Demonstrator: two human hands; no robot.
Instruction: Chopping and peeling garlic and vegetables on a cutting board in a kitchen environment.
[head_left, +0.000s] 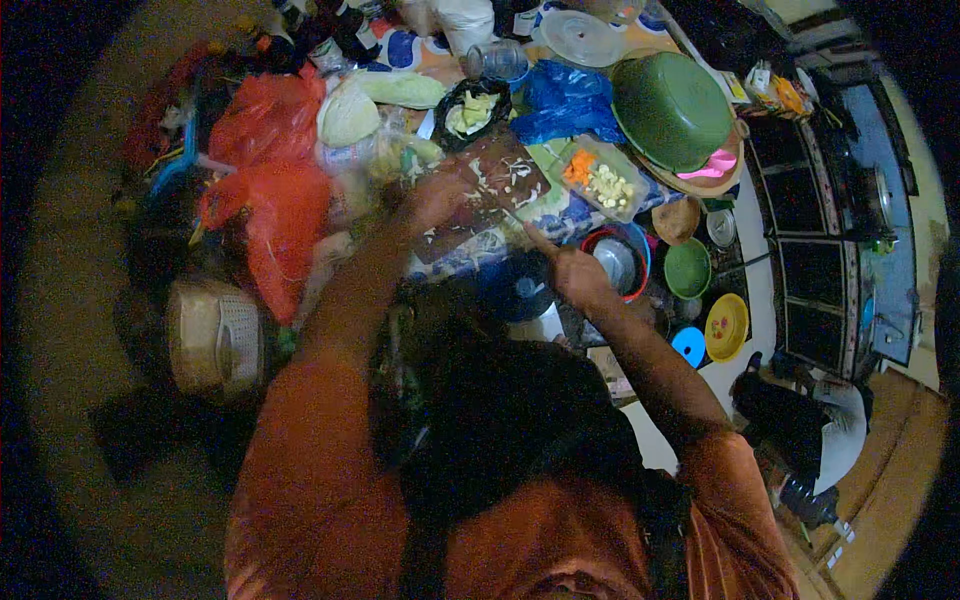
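My right hand (581, 276) grips a knife (513, 217), its index finger stretched along the top toward the blade. The knife is over the near edge of a brown cutting board (529, 191) strewn with pale vegetable shreds. Motion blurs my left hand (444, 196), which is at the board's left side; whether it holds anything is unclear. Right of the board, a clear plastic container (636, 196) holds orange diced pieces (579, 166) and whitish pieces (611, 187). Behind the board, pale green cut pieces (474, 112) lie in a black plastic bag (448, 97).
Pale green vegetables (349, 118) and a red plastic bag (274, 142) are at the left. Farther back are a glass jar (495, 60), a blue plastic bag (566, 101) and an upturned green basin (671, 112). Green (687, 268) and yellow bowls (726, 328) stand lower right.
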